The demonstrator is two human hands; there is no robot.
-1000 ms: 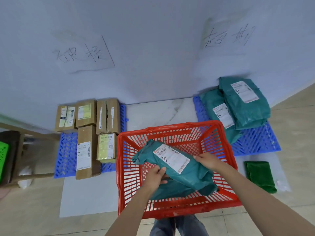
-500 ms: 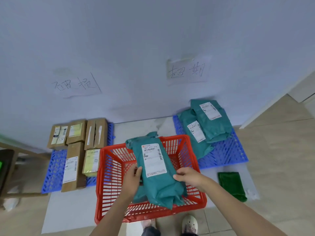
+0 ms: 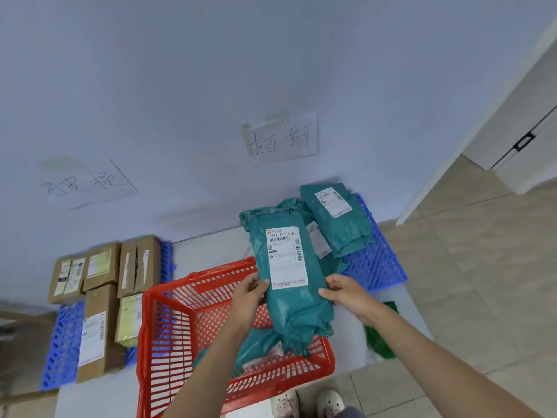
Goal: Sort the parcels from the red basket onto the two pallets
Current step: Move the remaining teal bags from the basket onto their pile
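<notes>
Teal parcel (image 3: 291,276) is gripped on both sides, left hand (image 3: 248,292) and right hand (image 3: 346,292), above the red basket (image 3: 168,342); probably headed next to the blue pallet (image 3: 376,263) beyond it.

The held teal parcel (image 3: 289,276) is hiding part of the bags behind; its label's (image 3: 286,256) small print is staying unreadable.

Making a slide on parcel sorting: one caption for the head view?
Both hands, left hand and right hand, hold a teal parcel above the red basket.
</notes>
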